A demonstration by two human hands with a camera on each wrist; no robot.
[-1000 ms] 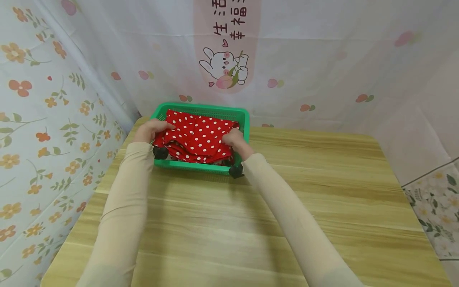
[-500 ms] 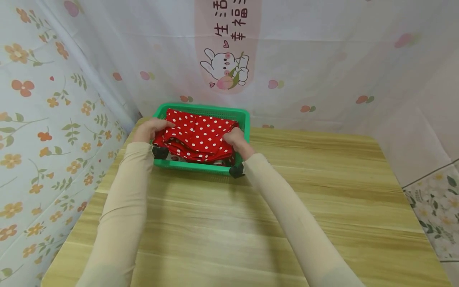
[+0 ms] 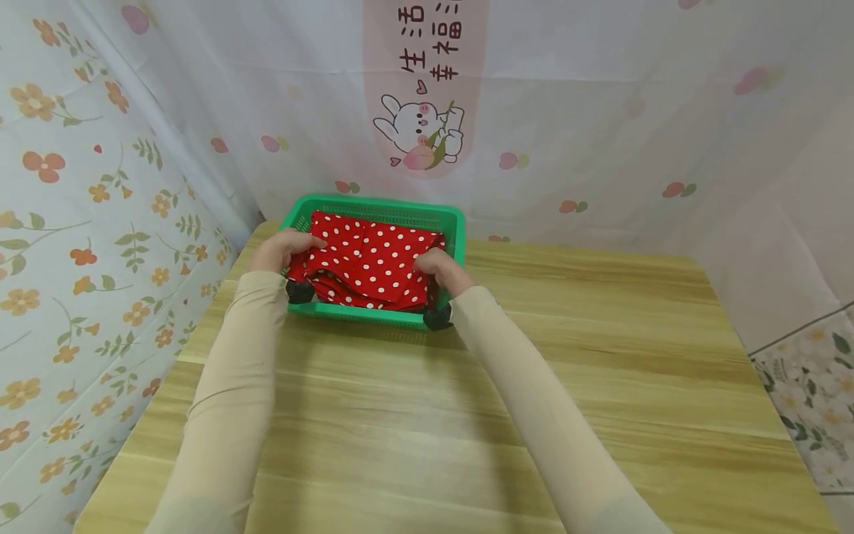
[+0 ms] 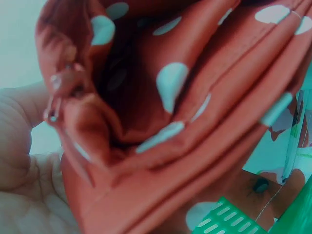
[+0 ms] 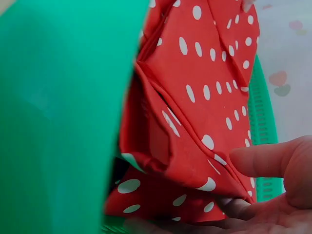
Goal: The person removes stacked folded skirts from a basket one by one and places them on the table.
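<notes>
A folded red cloth with white dots (image 3: 373, 259) lies in a green perforated basket (image 3: 373, 314) near the back of the table. At the cloth's left end, the left hand (image 3: 283, 250) grips it, thumb on top. The right hand (image 3: 445, 270) holds the right end, thumb above and fingers beneath. Close up in the left wrist view, the cloth (image 4: 195, 97) shows several folded layers and a small metal piece at its edge. In the right wrist view the right hand (image 5: 278, 185) pinches a layered corner of the cloth (image 5: 204, 97). The left fingertips are mostly hidden.
A pale wooden table (image 3: 600, 371) extends to the right and front of the basket. Behind it hangs a white curtain (image 3: 574, 133) with a rabbit print; a flowered curtain (image 3: 100, 245) stands at the left. Below the cloth, another patterned item (image 4: 282, 131) shows in the left wrist view.
The cloth was raised slightly half a second ago and now sits lower in the basket, both hands having moved down with it. Both hands keep their hold at its ends.
</notes>
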